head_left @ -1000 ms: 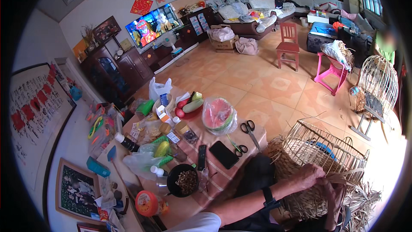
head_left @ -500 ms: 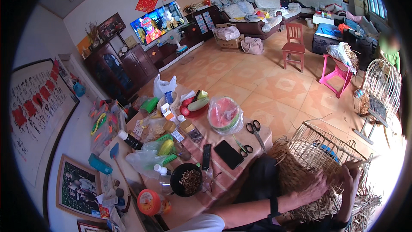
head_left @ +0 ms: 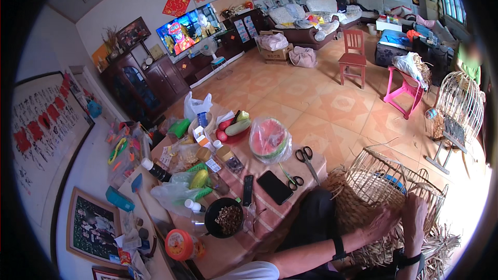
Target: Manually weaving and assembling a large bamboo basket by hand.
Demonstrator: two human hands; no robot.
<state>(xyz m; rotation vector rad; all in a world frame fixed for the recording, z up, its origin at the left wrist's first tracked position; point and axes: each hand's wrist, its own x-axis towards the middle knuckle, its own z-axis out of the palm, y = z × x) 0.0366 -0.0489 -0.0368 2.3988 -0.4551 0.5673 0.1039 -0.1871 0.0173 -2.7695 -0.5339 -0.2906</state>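
At the lower right, a half-woven basket (head_left: 365, 184) stands by my knee, with plaited straw below and bare thin stakes rising above. My left hand (head_left: 385, 224) lies against its woven wall, fingers bent inward at the weave. Close beside it, my right hand (head_left: 414, 211) is raised at the stakes, its fingers closed and pointing up. The two hands nearly meet, and what is pinched between them is hidden. Loose straw strips (head_left: 438, 246) hang and pile below my right hand. Something blue (head_left: 390, 180) shows inside the basket.
On the table (head_left: 306, 173) to the left lie scissors (head_left: 308, 162), a phone (head_left: 275, 187), a remote (head_left: 248, 190), bagged watermelon (head_left: 270, 141) and a black bowl (head_left: 223, 217). Beyond are a wooden chair (head_left: 353, 57), a pink stool (head_left: 403, 93) and another stake frame (head_left: 460, 101). A person (head_left: 470, 62) is at the far right.
My right hand has turned upright and moved slightly left, closer to my left hand. My left hand has shifted a little right along the basket wall.
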